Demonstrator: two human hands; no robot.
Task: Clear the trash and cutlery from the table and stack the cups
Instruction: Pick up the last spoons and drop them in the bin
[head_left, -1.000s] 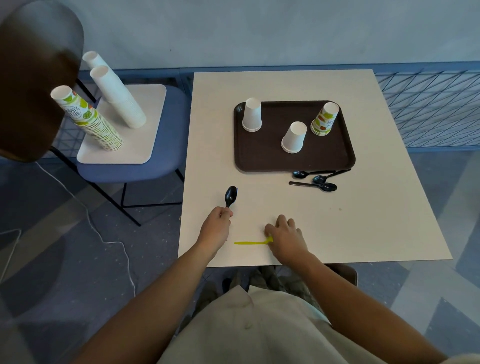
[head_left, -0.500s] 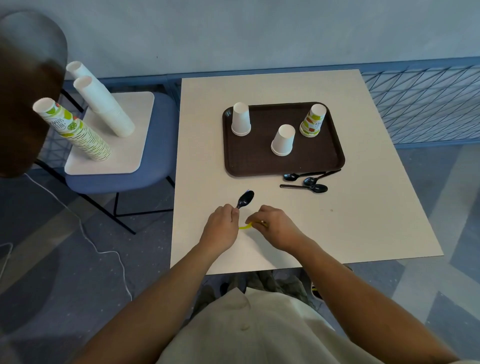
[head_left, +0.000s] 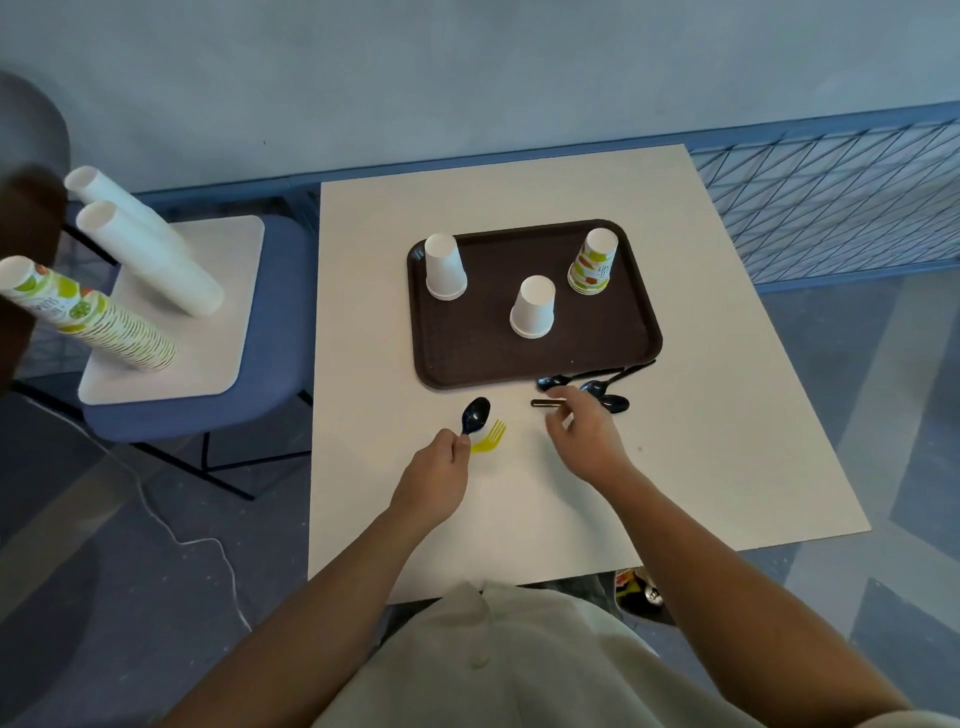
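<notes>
left hand (head_left: 434, 475): spoon (head_left: 475, 414), fork (head_left: 492, 436), handles hidden | right hand (head_left: 587, 441): touch unclear

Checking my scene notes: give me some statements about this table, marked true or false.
The left hand grips a black plastic spoon and a yellow plastic fork. True.
Three paper cups stand upside down on the brown plastic tray. True.
All three cups are plain white. False: the printed cup shows green and orange.
The loose black spoons lie on the tray. False: on the white table beside it.
The right hand holds a cup. False: it reaches toward the loose spoons.
</notes>
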